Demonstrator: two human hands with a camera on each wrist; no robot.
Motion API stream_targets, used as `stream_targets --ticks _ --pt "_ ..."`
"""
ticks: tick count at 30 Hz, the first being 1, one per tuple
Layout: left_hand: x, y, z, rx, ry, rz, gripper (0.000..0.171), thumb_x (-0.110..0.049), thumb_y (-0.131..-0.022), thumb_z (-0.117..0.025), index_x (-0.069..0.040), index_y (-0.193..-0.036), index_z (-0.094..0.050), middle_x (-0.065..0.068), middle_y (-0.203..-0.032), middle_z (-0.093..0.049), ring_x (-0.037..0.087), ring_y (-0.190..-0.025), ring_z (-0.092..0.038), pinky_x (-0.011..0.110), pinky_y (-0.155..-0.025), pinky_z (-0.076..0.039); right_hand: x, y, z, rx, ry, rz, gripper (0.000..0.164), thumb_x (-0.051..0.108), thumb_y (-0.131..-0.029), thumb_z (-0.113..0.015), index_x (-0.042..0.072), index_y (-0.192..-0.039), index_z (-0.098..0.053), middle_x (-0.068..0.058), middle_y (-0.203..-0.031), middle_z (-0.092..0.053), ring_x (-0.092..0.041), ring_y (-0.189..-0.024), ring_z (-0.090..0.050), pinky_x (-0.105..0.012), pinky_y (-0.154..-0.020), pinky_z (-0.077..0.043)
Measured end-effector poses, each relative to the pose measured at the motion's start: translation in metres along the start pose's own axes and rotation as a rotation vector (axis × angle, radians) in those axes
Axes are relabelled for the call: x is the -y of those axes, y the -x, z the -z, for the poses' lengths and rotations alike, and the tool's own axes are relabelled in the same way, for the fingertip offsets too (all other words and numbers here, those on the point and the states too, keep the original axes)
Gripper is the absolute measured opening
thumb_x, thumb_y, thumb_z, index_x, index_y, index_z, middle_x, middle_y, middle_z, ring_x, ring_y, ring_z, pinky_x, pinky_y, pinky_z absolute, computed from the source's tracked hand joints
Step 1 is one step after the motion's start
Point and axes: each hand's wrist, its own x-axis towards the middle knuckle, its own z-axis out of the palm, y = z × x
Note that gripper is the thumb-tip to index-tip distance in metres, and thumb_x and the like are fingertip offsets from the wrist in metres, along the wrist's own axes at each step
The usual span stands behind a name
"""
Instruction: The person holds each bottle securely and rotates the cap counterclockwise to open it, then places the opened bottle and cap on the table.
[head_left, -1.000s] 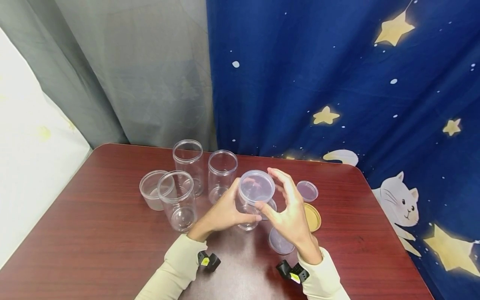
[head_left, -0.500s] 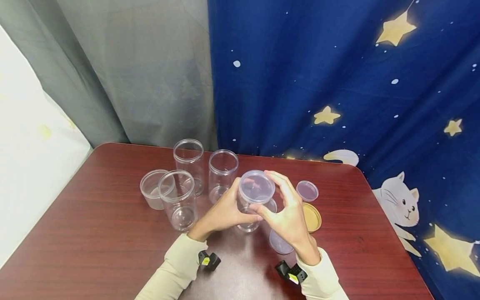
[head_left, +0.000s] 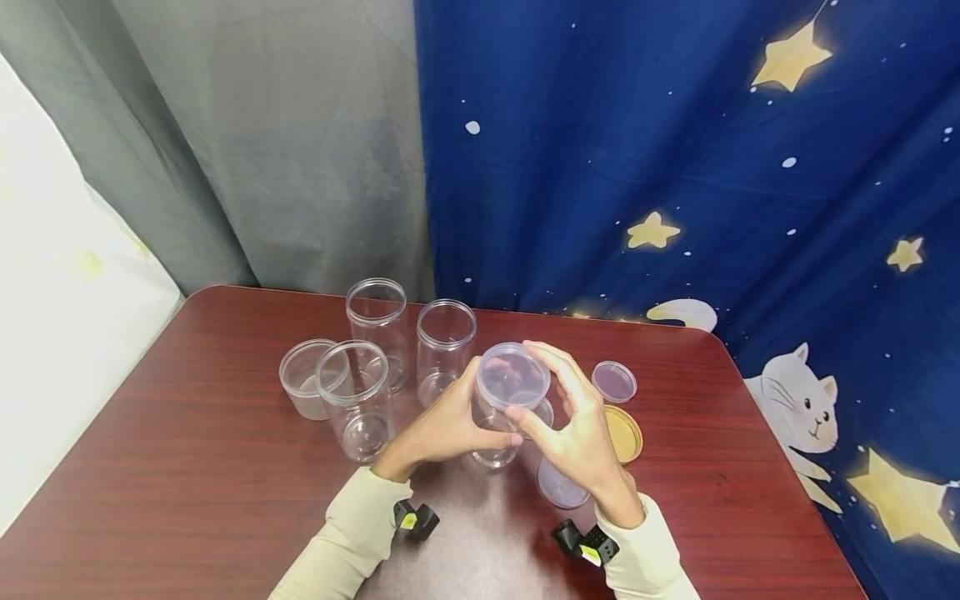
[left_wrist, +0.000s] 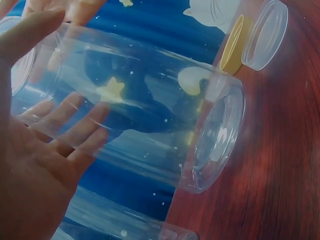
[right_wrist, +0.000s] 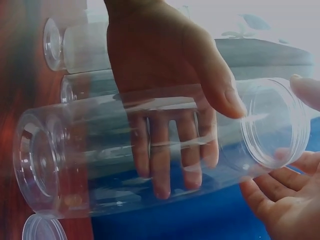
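Note:
A tall clear plastic jar (head_left: 491, 450) with a clear screw lid (head_left: 513, 377) on its mouth is held near the middle of the table. My left hand (head_left: 442, 429) grips the jar's body, its thumb on the near side and fingers round the far side. My right hand (head_left: 581, 433) holds the lid's rim between thumb and fingers. From the right wrist view, the left fingers show through the transparent wall of the jar (right_wrist: 100, 155). In the left wrist view the base of the jar (left_wrist: 215, 140) looks close to the tabletop; whether it touches cannot be told.
To the left stand three tall lidless jars (head_left: 360, 408) and a low clear tub (head_left: 306, 396). Several lids lie to the right: a yellow one (head_left: 625, 435), a clear one (head_left: 615, 382) and another clear one (head_left: 562, 487) near the right wrist. Curtains (head_left: 525, 208) hang behind the table (head_left: 187, 483).
My right fingertips have shifted a little leftward round the lid's rim, and the thumb moved left then slightly back. The left hand and jar stay almost still.

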Motion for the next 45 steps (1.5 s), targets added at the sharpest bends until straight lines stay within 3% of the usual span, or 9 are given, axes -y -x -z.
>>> stream_targets --ticks 6,12,20,26,34,40,45 --pt "0.0 0.0 0.002 0.03 -0.001 -0.019 0.09 -0.024 -0.068 -0.091 -0.018 -0.142 -0.038 -0.002 -0.128 -0.055 0.015 -0.118 -0.055 0.045 -0.105 -0.042 -0.002 -0.001 0.003 0.053 -0.112 0.026 0.071 -0.012 -0.075 -0.077 -0.001 -0.14 -0.05 -0.02 -0.141 -0.051 -0.025 -0.129 -0.051 -0.029 -0.109 -0.042" --pt "0.001 0.002 0.004 0.068 0.053 -0.032 0.095 -0.021 -0.068 -0.089 -0.02 -0.147 -0.036 -0.002 -0.131 -0.056 0.016 -0.119 -0.054 0.047 -0.108 -0.039 -0.005 -0.002 0.006 0.113 -0.216 0.071 0.067 -0.011 -0.079 -0.074 -0.007 -0.14 -0.047 -0.025 -0.141 -0.048 -0.026 -0.128 -0.052 -0.028 -0.107 -0.043" --pt "0.002 0.003 0.007 0.118 0.099 -0.07 0.1 -0.019 -0.069 -0.088 -0.021 -0.151 -0.032 -0.001 -0.136 -0.055 0.017 -0.124 -0.052 0.048 -0.112 -0.035 -0.007 -0.003 0.011 0.193 -0.3 0.093 0.062 -0.006 -0.086 -0.07 -0.011 -0.141 -0.043 -0.029 -0.142 -0.045 -0.032 -0.131 -0.047 -0.032 -0.111 -0.04" --pt "0.003 0.003 0.007 0.134 0.115 -0.087 0.1 -0.017 -0.069 -0.088 -0.022 -0.152 -0.032 -0.002 -0.137 -0.055 0.017 -0.125 -0.052 0.047 -0.113 -0.034 -0.008 -0.004 0.012 0.224 -0.329 0.1 0.06 -0.005 -0.088 -0.067 -0.012 -0.142 -0.041 -0.03 -0.143 -0.044 -0.03 -0.134 -0.046 -0.032 -0.113 -0.038" --pt "0.007 0.003 0.008 0.193 0.188 -0.093 0.091 -0.017 -0.068 -0.087 -0.018 -0.146 -0.04 0.0 -0.131 -0.058 0.018 -0.123 -0.053 0.042 -0.113 -0.034 -0.01 -0.004 0.014 0.263 -0.384 0.122 0.06 -0.005 -0.088 -0.066 -0.014 -0.141 -0.039 -0.034 -0.143 -0.042 -0.03 -0.135 -0.045 -0.034 -0.113 -0.038" --pt "0.007 0.002 0.007 0.177 0.182 -0.11 0.093 -0.018 -0.068 -0.087 -0.019 -0.147 -0.039 0.001 -0.134 -0.057 0.019 -0.124 -0.052 0.044 -0.114 -0.032 -0.011 -0.004 0.014 0.266 -0.375 0.119 0.061 0.0 -0.091 -0.064 -0.013 -0.144 -0.036 -0.032 -0.147 -0.039 -0.033 -0.137 -0.042 -0.034 -0.115 -0.035" --pt "0.005 0.0 0.004 0.1 0.135 -0.069 0.092 -0.016 -0.068 -0.087 -0.019 -0.146 -0.038 0.0 -0.134 -0.056 0.018 -0.123 -0.053 0.048 -0.112 -0.034 -0.01 -0.003 0.013 0.182 -0.233 0.076 0.066 0.009 -0.09 -0.07 -0.008 -0.145 -0.038 -0.024 -0.151 -0.037 -0.034 -0.138 -0.04 -0.03 -0.114 -0.035"
